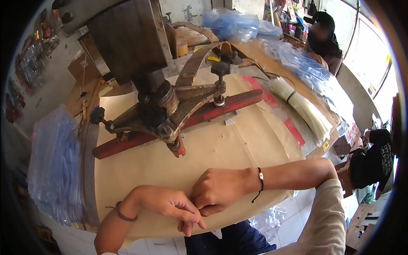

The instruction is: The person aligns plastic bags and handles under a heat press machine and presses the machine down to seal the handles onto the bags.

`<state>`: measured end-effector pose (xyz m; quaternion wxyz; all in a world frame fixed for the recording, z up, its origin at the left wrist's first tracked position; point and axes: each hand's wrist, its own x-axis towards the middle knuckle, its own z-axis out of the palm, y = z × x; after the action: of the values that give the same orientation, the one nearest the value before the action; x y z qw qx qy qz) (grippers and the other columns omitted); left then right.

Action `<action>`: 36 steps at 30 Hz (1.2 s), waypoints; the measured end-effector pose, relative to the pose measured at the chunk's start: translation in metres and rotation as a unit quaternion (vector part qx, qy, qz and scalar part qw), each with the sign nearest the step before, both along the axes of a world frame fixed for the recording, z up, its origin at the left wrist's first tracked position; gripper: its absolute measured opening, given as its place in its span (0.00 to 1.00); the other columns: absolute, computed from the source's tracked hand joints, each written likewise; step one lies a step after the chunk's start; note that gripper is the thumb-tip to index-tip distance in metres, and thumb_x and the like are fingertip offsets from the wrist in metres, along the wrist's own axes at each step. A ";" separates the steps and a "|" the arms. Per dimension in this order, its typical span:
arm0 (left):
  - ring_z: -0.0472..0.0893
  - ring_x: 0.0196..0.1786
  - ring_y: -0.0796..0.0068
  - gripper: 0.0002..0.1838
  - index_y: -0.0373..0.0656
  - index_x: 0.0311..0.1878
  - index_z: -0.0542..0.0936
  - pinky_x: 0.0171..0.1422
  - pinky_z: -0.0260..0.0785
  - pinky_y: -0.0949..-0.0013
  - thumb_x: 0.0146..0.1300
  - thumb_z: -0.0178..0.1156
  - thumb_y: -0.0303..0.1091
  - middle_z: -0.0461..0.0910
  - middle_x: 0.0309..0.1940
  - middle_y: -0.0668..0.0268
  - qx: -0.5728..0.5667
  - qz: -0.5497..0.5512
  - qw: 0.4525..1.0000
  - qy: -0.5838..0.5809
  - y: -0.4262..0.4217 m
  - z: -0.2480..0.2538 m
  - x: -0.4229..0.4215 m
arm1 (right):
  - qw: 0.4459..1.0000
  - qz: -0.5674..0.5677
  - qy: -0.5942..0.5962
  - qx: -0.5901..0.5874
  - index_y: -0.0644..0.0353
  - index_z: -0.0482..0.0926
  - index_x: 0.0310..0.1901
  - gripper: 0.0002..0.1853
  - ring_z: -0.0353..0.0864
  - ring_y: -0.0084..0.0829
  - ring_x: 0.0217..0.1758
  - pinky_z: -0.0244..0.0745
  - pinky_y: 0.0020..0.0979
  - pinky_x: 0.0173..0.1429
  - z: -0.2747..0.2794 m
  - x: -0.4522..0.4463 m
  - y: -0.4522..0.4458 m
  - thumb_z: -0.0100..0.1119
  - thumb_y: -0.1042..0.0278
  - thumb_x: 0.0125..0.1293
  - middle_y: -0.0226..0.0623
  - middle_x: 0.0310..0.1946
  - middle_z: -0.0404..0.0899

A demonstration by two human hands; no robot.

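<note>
Over the near edge of the tan sheet (212, 155), my two hands meet. My left hand (172, 204) hangs with its fingers loosely bent and apart, and nothing shows in them; a dark band circles its wrist. My right hand (214, 189) is closed against the left one's fingers, knuckles up, and what it may hold is hidden. Its wrist wears a dark cord bracelet (261, 178) with a light bead. Beyond both hands stands a press head (159, 106) with a long red bar (204, 114) across the sheet.
Stacked clear plastic (55, 165) lies at the left edge. A bundle of whitish strips (301, 108) rests at the right, beside more plastic sheets (297, 59). One person (325, 38) sits at the far right; another in a dark cap (374, 159) is nearer, on the right.
</note>
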<state>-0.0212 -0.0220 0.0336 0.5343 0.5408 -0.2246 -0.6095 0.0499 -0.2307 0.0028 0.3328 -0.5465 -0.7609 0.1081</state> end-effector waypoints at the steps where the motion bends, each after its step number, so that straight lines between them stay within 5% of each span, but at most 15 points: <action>1: 0.86 0.45 0.74 0.22 0.35 0.63 0.80 0.52 0.79 0.71 0.81 0.49 0.43 0.88 0.40 0.60 0.000 -0.001 1.000 -0.002 0.000 0.000 0.001 | 1.000 0.000 -0.001 -0.004 0.60 0.80 0.25 0.14 0.82 0.44 0.29 0.75 0.44 0.34 0.000 0.000 0.000 0.62 0.60 0.65 0.39 0.24 0.81; 36: 0.85 0.43 0.75 0.23 0.34 0.64 0.79 0.51 0.79 0.72 0.82 0.48 0.43 0.87 0.38 0.61 0.026 -0.004 1.000 -0.010 -0.006 0.001 0.000 | 0.999 -0.012 -0.029 -0.039 0.61 0.79 0.27 0.13 0.81 0.45 0.31 0.75 0.44 0.35 0.011 0.006 -0.008 0.61 0.62 0.67 0.40 0.25 0.80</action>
<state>-0.0213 -0.0278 0.0349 0.5149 0.5600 -0.2161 -0.6120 0.0556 -0.2385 0.0134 0.2907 -0.5709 -0.7588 0.1178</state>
